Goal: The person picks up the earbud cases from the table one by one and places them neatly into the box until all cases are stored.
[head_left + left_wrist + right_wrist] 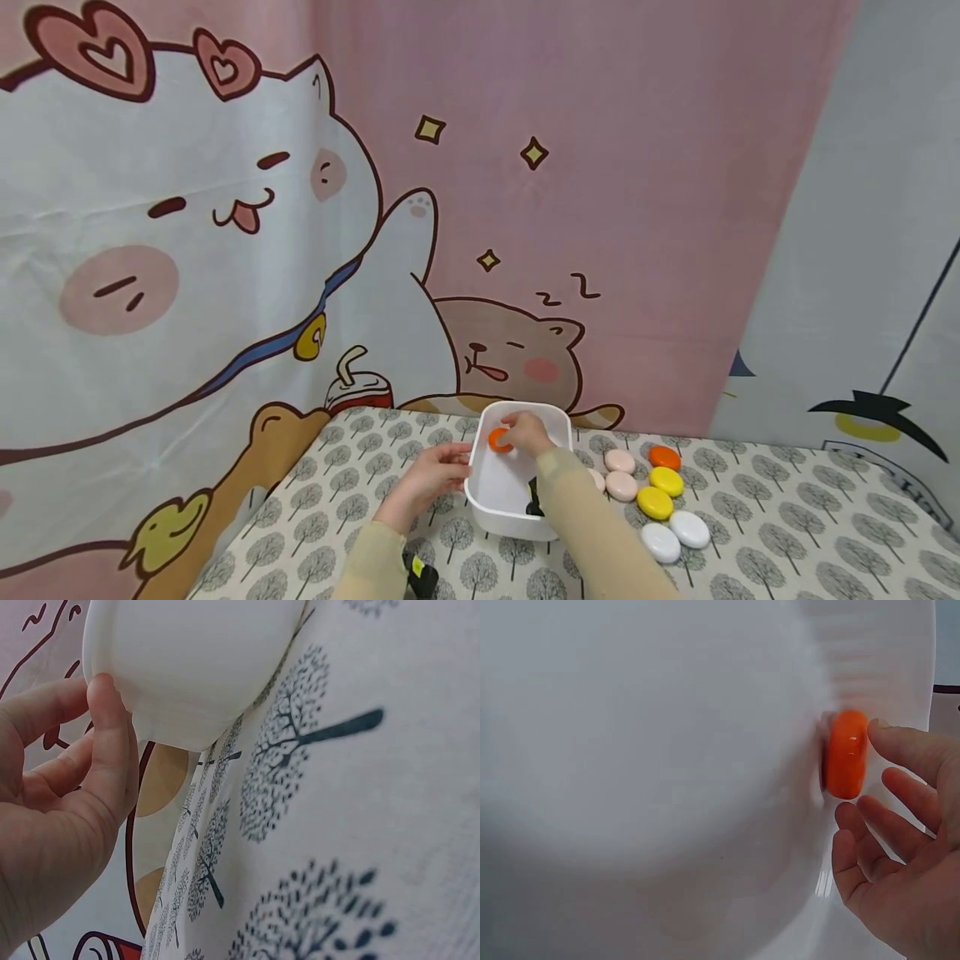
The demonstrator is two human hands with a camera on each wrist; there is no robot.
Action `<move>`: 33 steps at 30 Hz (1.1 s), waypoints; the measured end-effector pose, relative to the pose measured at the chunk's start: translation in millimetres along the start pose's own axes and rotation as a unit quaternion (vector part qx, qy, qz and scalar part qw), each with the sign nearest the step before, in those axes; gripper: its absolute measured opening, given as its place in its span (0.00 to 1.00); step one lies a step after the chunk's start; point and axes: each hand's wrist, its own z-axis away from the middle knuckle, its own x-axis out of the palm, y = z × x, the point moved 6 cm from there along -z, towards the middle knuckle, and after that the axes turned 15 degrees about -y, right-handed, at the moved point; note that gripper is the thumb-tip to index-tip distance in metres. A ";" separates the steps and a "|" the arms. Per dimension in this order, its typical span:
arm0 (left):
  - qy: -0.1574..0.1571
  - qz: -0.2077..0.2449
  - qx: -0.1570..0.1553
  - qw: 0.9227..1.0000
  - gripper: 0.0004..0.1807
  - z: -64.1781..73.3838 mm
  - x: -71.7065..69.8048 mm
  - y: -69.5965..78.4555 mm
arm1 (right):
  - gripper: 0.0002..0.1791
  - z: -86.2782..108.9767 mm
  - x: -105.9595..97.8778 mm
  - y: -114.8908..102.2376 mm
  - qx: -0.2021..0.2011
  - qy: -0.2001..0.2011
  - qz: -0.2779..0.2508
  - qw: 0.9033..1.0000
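A white plastic bin [506, 493] stands on the table between both hands. My left hand [429, 479] is at its left side, and in the left wrist view the fingertips touch the outside of the bin wall [199, 660]. Inside the bin, my right hand [527, 433] reaches down to an orange disc [493, 442] near the far left corner. The right wrist view has this glossy disc [846, 755] resting on the bin, with the thumb tip against or very near its face. The other fingertips lie loosely bent just beside its edge.
Right of the bin lie pink discs [621, 486], an orange disc [665, 457], yellow discs [656, 502] and white discs [661, 542]. A tree-print cloth [780, 517] covers the table. Behind hangs a pink cartoon curtain [645, 233]. A black wrist device [423, 577] sits by the left sleeve.
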 end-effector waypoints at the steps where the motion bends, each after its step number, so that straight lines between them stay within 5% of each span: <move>1: -0.001 0.002 0.000 1.000 0.26 -0.6 1.2 1.1 | 0.25 0.5 -1.8 0.2 0.000 0.003 0.008 1.000; 12: -0.004 -0.002 0.003 1.000 0.26 -3.6 12.9 7.6 | 0.23 6.7 -23.3 4.6 0.008 0.004 0.017 1.000; 19: -0.003 -0.014 0.000 1.000 0.26 -3.8 8.5 5.4 | 0.23 13.9 -52.8 -22.2 -0.043 -0.013 0.012 0.999; 26: 0.002 -0.013 -0.005 1.000 0.27 0.1 4.3 3.8 | 0.24 42.3 -81.2 -46.1 -0.095 -0.038 0.029 0.994; 33: 0.004 -0.010 -0.008 1.000 0.28 1.5 5.1 1.1 | 0.26 75.2 -108.5 -38.3 -0.119 -0.049 0.058 0.990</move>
